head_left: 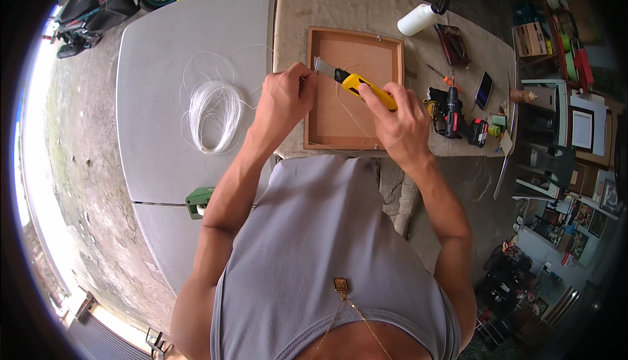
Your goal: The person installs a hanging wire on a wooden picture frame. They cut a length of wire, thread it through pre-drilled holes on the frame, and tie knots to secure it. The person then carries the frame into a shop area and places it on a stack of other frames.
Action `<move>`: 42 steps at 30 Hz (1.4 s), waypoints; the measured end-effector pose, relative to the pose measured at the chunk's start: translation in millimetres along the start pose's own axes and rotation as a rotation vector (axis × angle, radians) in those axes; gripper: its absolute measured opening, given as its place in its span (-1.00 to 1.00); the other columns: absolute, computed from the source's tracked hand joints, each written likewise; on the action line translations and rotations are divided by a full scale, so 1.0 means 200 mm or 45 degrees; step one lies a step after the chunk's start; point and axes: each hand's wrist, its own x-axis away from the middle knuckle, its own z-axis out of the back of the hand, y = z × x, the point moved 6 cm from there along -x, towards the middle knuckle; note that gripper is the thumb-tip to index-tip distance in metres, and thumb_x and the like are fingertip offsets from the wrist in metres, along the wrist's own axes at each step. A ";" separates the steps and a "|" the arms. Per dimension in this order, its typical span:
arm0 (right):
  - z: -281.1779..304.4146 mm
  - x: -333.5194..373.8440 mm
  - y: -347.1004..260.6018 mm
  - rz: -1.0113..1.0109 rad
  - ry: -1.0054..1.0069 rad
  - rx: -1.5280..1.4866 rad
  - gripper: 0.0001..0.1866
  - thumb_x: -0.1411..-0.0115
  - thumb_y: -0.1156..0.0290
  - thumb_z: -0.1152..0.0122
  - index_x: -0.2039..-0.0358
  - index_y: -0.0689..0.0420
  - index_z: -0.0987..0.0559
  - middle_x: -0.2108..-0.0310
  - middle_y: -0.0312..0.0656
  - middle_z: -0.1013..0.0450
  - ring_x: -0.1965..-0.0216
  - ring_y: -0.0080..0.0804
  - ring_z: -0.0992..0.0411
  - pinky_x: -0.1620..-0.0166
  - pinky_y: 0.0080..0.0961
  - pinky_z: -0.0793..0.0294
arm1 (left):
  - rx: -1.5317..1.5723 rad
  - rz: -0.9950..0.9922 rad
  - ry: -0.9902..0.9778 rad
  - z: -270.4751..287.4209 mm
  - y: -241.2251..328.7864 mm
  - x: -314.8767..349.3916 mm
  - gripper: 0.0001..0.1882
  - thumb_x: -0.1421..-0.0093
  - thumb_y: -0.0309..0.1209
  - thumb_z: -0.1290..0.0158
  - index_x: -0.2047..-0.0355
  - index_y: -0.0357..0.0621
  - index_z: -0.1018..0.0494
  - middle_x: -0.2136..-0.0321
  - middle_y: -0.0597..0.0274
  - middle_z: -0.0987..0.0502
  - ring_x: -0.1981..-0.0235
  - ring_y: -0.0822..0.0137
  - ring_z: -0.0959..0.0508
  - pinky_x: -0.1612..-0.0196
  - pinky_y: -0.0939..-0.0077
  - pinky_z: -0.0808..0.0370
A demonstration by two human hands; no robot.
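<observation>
A wooden picture frame point(400, 98) lies face down, its brown backing point(366, 49) recessed inside it. My right hand point(404, 124) grips a yellow snap-off utility knife point(367, 92), whose blade points up and left over the frame's left side. Beside that blade, my left hand point(286, 95) is closed in a pinch at the frame's left edge, apparently on a thin line; the fingertips partly hide it. A thin strand point(350, 113) curves across the backing. Left of my left hand lies a loose coil of clear white line point(214, 117).
On the cloth-covered table point(291, 7) at right are a white bottle point(417, 20), a dark red case point(453, 45), a black drill point(453, 113), a screwdriver point(451, 81) and a phone point(483, 90). A green tool point(199, 202) sits on the grey table point(170, 170) by my left forearm.
</observation>
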 end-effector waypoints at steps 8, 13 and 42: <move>-0.15 -0.04 0.07 -0.158 -0.030 0.141 -0.53 -0.04 0.44 -0.09 -0.02 -0.17 -0.41 0.27 -0.21 -0.26 0.39 -0.28 -0.33 0.34 -0.37 -0.42 | -0.016 0.005 -0.276 -0.20 0.12 0.09 -0.92 -0.06 -0.53 -0.02 0.50 -0.32 -0.43 0.58 -0.13 -0.47 0.55 0.04 -0.54 0.48 0.30 -0.43; -0.21 -0.07 0.40 -0.511 0.036 -0.033 -0.64 -0.13 0.27 -0.11 0.03 -0.03 -0.43 0.36 -0.08 -0.39 0.41 -0.10 -0.45 0.41 -0.23 -0.47 | 0.319 -0.087 -0.294 -0.29 0.18 0.21 -0.90 -0.05 -0.50 -0.05 0.53 -0.30 -0.42 0.63 -0.07 -0.46 0.64 0.04 -0.51 0.57 0.30 -0.42; -0.65 0.36 0.27 -0.419 -0.001 -1.758 -0.60 -0.23 0.13 0.05 0.18 0.22 -0.52 0.36 -0.17 -0.50 0.34 -0.42 -0.47 0.20 -0.54 -0.42 | 0.319 0.431 0.050 -0.11 -0.03 0.31 -0.88 -0.09 -0.50 -0.11 0.38 -0.32 -0.53 0.62 0.46 -0.36 0.59 0.67 -0.23 0.53 0.73 -0.16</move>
